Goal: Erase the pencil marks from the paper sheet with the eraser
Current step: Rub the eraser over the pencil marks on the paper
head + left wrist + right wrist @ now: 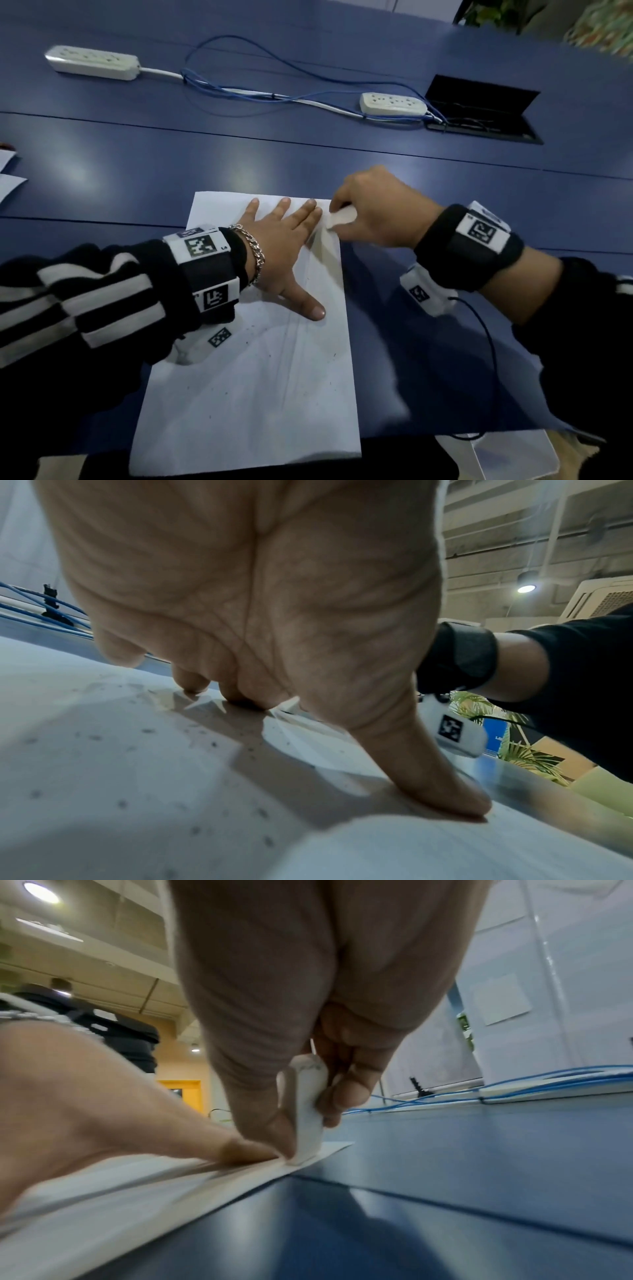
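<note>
The paper sheet (253,383) lies on the blue desk (137,164), faint pencil marks (294,342) running down its length, dark crumbs scattered across it. The left hand (277,246) lies flat on the sheet's upper half, fingers spread wide, pinning it down. At three o'clock from those fingertips, the right hand (373,212) pinches the white eraser (339,219) between thumb and fingers, its lower end touching the paper near the top right corner. Up at twelve o'clock sit two power strips (394,102) and blue cables (239,89).
</note>
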A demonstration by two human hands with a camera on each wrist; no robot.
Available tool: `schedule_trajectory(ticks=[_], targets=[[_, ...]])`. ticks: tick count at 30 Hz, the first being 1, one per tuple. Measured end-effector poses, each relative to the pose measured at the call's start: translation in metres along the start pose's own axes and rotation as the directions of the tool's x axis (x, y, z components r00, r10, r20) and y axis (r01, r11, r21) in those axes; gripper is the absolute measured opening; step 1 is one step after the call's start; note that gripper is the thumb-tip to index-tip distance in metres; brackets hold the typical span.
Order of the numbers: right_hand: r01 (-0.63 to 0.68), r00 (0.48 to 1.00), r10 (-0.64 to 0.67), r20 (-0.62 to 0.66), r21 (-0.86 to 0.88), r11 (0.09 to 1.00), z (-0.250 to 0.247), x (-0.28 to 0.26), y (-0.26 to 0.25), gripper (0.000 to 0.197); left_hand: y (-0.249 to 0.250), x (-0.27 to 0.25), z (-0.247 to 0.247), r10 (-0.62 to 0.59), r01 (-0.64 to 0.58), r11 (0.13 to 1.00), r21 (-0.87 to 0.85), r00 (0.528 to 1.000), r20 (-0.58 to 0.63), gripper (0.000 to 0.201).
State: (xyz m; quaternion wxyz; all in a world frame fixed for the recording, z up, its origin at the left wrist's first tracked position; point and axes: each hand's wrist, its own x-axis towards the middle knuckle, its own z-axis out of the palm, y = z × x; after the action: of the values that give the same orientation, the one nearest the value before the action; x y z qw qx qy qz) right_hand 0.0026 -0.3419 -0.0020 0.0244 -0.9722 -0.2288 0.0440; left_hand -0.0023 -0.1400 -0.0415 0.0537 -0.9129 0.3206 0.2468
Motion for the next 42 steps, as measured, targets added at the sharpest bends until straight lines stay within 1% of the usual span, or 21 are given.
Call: schedule_trajectory(ticks=[1, 3, 4, 5, 6, 8, 9, 12, 14, 17, 19, 21, 24, 26, 30, 32, 36, 37, 39, 41, 42], targets=[[0.035, 0.999, -0.035, 0.033, 0.008, 0.999, 0.001, -0.008, -0.008, 0.032, 0.002, 0.0, 0.0, 0.001, -0.001, 1.0, 0.007, 1.0, 0.009, 0.165], [0.109, 0.981, -0.122, 0.151, 0.092, 0.99, 0.002, -0.028, -0.021, 0.032, 0.005, 0.001, -0.001, 0.0, -0.001, 1.0, 0.02, 1.0, 0.024, 0.165], [0.118, 0.968, -0.142, 0.205, 0.126, 0.985, 0.0, -0.032, -0.024, 0.034, 0.005, 0.0, -0.001, -0.005, 0.004, 1.0, 0.025, 1.0, 0.026, 0.165], [0.111, 0.964, -0.142, 0.225, 0.148, 0.983, -0.003, -0.031, -0.023, 0.036, 0.004, 0.0, -0.001, -0.007, 0.007, 1.0, 0.024, 1.0, 0.026, 0.165], [0.091, 0.974, -0.12, 0.194, 0.15, 0.985, -0.003, -0.025, -0.017, 0.037, 0.004, 0.0, -0.001, -0.006, 0.005, 1.0, 0.021, 1.0, 0.025, 0.165], [0.041, 0.997, -0.046, 0.055, 0.091, 0.995, 0.0, -0.009, -0.001, 0.035, 0.004, 0.0, -0.001, -0.001, 0.001, 1.0, 0.015, 1.0, 0.017, 0.164], [0.004, 1.0, -0.004, 0.005, 0.061, 0.998, 0.002, -0.003, 0.005, 0.036, 0.004, 0.0, -0.002, -0.001, 0.001, 1.0, 0.013, 1.0, 0.015, 0.164], [-0.092, 0.994, 0.094, -0.047, 0.042, 0.995, 0.007, -0.003, 0.013, 0.033, 0.003, 0.001, -0.001, 0.01, -0.01, 1.0, 0.011, 1.0, 0.005, 0.164], [-0.148, 0.984, 0.156, -0.088, 0.089, 0.985, 0.002, -0.014, 0.018, 0.027, -0.001, 0.0, 0.0, 0.035, -0.035, 0.999, -0.018, 0.999, -0.007, 0.164], [-0.234, 0.953, 0.27, -0.134, 0.239, 0.943, -0.015, -0.043, 0.023, 0.029, -0.011, -0.006, -0.001, 0.072, -0.075, 0.994, -0.076, 0.996, -0.043, 0.161], [-0.263, 0.935, 0.325, -0.145, 0.333, 0.906, -0.023, -0.064, 0.023, 0.03, -0.023, -0.015, -0.005, 0.086, -0.092, 0.992, -0.084, 0.993, -0.076, 0.156], [-0.274, 0.927, 0.349, -0.138, 0.385, 0.881, -0.027, -0.083, 0.018, 0.032, -0.038, -0.027, -0.007, 0.105, -0.111, 0.991, -0.074, 0.991, -0.081, 0.15], [-0.268, 0.935, 0.339, -0.106, 0.414, 0.87, -0.028, -0.1, 0.007, 0.035, -0.054, -0.045, -0.005, 0.142, -0.142, 0.988, -0.063, 0.99, -0.003, 0.142], [-0.256, 0.942, 0.322, -0.091, 0.423, 0.869, -0.025, -0.105, 0.0, 0.034, -0.055, -0.054, 0.003, 0.158, -0.156, 0.987, -0.039, 0.986, 0.052, 0.14], [-0.204, 0.963, 0.253, -0.092, 0.368, 0.907, -0.018, -0.097, -0.012, 0.034, -0.051, -0.058, 0.019, 0.131, -0.133, 0.991, 0.017, 0.986, 0.1, 0.143], [-0.185, 0.972, 0.222, -0.076, 0.335, 0.924, -0.016, -0.09, -0.017, 0.034, -0.05, -0.058, 0.022, 0.108, -0.111, 0.993, 0.032, 0.99, 0.093, 0.144], [-0.145, 0.988, 0.154, -0.005, 0.296, 0.944, -0.012, -0.076, -0.026, 0.027, -0.047, -0.059, 0.02, 0.094, -0.097, 0.995, 0.035, 0.992, 0.084, 0.143], [-0.137, 0.99, 0.141, 0.008, 0.285, 0.949, -0.009, -0.072, -0.026, 0.028, -0.045, -0.057, 0.019, 0.098, -0.1, 0.995, 0.029, 0.993, 0.07, 0.142], [-0.112, 0.994, 0.11, 0.019, 0.24, 0.964, -0.003, -0.056, -0.025, 0.032, -0.042, -0.052, 0.014, 0.098, -0.098, 0.995, 0.005, 0.995, 0.003, 0.138], [-0.092, 0.996, 0.091, 0.013, 0.178, 0.98, 0.002, -0.038, -0.021, 0.034, -0.036, -0.044, 0.007, 0.089, -0.091, 0.995, -0.03, 0.994, -0.059, 0.136], [-0.087, 0.996, 0.088, 0.003, 0.156, 0.984, 0.003, -0.03, -0.019, 0.034, -0.034, -0.04, 0.004, 0.085, -0.088, 0.995, -0.052, 0.994, -0.066, 0.135]])
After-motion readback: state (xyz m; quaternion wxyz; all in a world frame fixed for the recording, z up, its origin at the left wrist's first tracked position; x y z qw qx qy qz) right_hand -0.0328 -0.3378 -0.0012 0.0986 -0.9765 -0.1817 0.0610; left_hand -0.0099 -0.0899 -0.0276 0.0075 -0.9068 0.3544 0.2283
